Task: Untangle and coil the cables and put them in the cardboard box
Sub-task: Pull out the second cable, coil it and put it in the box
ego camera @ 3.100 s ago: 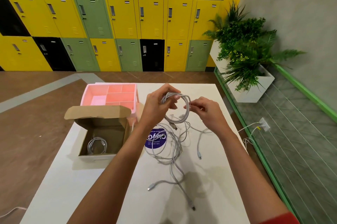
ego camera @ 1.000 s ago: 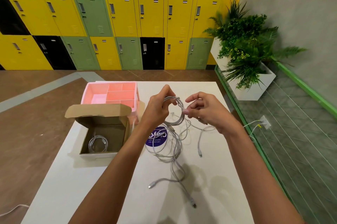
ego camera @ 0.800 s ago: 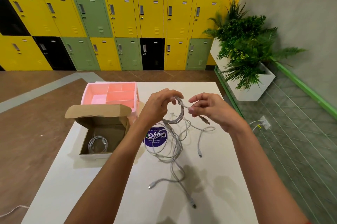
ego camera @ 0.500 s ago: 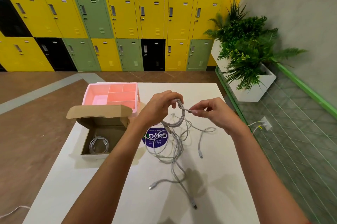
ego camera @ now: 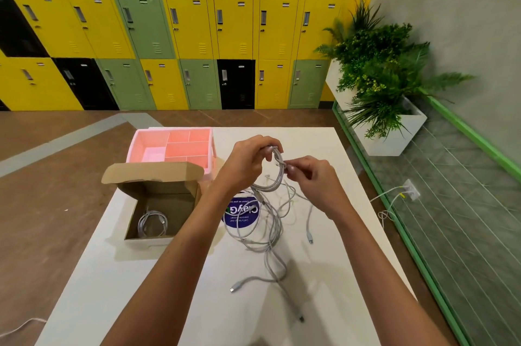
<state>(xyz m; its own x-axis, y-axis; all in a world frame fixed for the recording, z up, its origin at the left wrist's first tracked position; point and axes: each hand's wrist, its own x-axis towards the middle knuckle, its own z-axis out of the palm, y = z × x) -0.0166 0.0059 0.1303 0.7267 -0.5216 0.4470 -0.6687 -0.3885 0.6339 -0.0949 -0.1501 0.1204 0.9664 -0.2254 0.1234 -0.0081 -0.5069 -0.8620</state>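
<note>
My left hand [ego camera: 248,162] grips the top of a coiled grey cable [ego camera: 275,176], held above the table. My right hand [ego camera: 310,176] pinches the coil's right side, fingertips pressed to the strands. Below the hands a tangle of loose grey cables [ego camera: 267,227] lies on the white table [ego camera: 352,233], with plug ends trailing toward me. The open cardboard box [ego camera: 158,187] stands to the left, flap up, and one coiled cable [ego camera: 152,223] lies inside it.
A pink divided tray [ego camera: 135,145] stands behind the box. A round blue sticker [ego camera: 239,213] is on the table under the cables. Planters [ego camera: 394,137] and a green-edged glass railing [ego camera: 423,247] run along the right. Lockers fill the far wall.
My right hand has moved in from holding the cable end apart to pinching the coil's side. The left hand stays gripping the coil's top.
</note>
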